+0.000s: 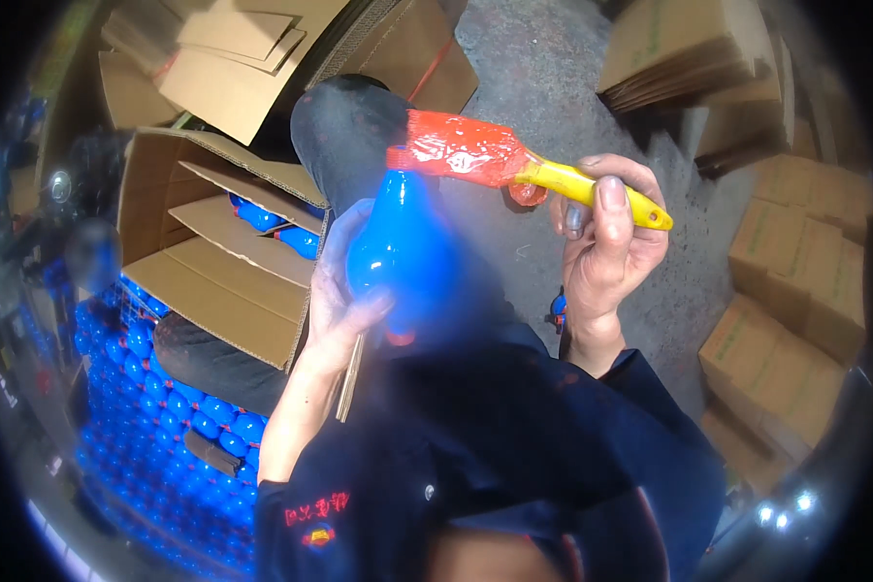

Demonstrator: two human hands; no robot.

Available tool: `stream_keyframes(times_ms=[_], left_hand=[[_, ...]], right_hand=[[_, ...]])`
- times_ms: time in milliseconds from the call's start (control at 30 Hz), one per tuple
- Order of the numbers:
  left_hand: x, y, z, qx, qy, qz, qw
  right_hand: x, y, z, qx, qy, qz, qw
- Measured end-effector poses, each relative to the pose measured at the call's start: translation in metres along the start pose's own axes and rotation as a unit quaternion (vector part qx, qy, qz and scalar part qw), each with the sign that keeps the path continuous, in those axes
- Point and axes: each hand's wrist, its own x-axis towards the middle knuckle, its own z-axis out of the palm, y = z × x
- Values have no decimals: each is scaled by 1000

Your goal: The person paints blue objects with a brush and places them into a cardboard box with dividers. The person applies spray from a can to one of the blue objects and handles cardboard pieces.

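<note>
The open cardboard box (213, 262) of blue bottles sits left of the knees, above a heap of more bottles (155, 407). The blue bulb-shaped bottle (398, 247) looks light, smooth and probably slippery, best held round its wide belly, where the left hand (335, 301) is wrapped shut on it. The right hand (606, 247) is closed on the yellow handle of a red-coated brush (495, 160), bristles touching the bottle's neck
</note>
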Motion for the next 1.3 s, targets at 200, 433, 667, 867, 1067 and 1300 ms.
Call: stream_keyframes(times_ms=[200, 433, 667, 867, 1067, 1300], left_hand=[[2, -11, -16, -32, -24, -23, 999], [-1, -20, -19, -73, 28, -12, 997], [-4, -5, -9, -27, 60, -7, 998], [4, -1, 1, -45, 33, -13, 998], [3, 6, 3, -35, 7, -30, 999], [3, 8, -5, -33, 5, -42, 999]], right_hand=[[4, 24, -34, -132, 88, 78, 984], [-15, 191, -174, -479, 161, 145, 851], [28, 72, -82, -88, 42, 63, 993], [82, -34, -34, -179, -356, -280, 873], [88, -54, -10, -243, -440, -260, 824], [87, -47, -9, -247, -449, -253, 820]])
